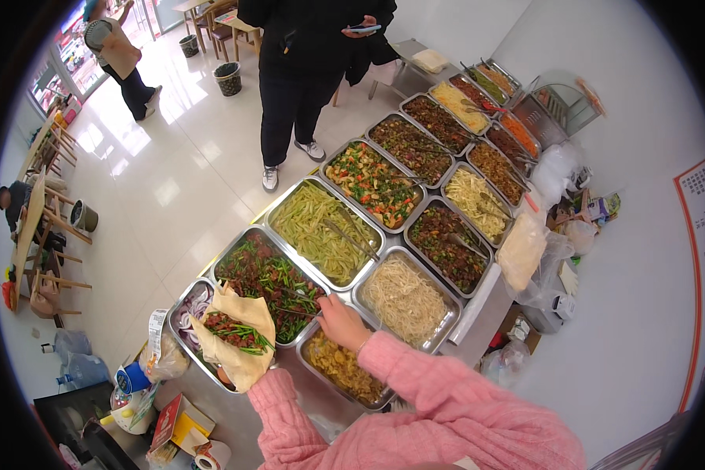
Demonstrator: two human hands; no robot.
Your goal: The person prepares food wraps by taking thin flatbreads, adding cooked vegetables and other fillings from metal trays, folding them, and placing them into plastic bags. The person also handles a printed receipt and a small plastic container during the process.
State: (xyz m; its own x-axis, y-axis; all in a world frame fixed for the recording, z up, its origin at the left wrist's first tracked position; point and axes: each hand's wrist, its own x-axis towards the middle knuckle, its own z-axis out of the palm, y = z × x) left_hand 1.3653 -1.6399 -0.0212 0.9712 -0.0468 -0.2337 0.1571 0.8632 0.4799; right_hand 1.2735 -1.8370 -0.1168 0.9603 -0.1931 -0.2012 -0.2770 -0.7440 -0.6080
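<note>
A thin flatbread (252, 312) rests on my left hand, which is almost wholly hidden beneath it; only the pink left sleeve (278, 395) shows clearly. Chopped meat with green stalks (239, 333) lies along the middle of the bread. My right hand (339, 323) is closed around metal tongs (294, 294), whose tips reach over a metal tray of meat and green vegetables (258, 262). Under the flatbread, partly covered, is a smaller tray with sliced purple onion (188, 305). Beside my right wrist sits a tray of yellow chunky food (337, 364).
Two rows of food trays run to the far right, including shredded green vegetable (321, 227) and pale noodle-like strands (411, 298). A person in black (305, 78) stands across the counter holding a phone. Plastic bags (556, 172) lie along the right; a red box (172, 423) sits lower left.
</note>
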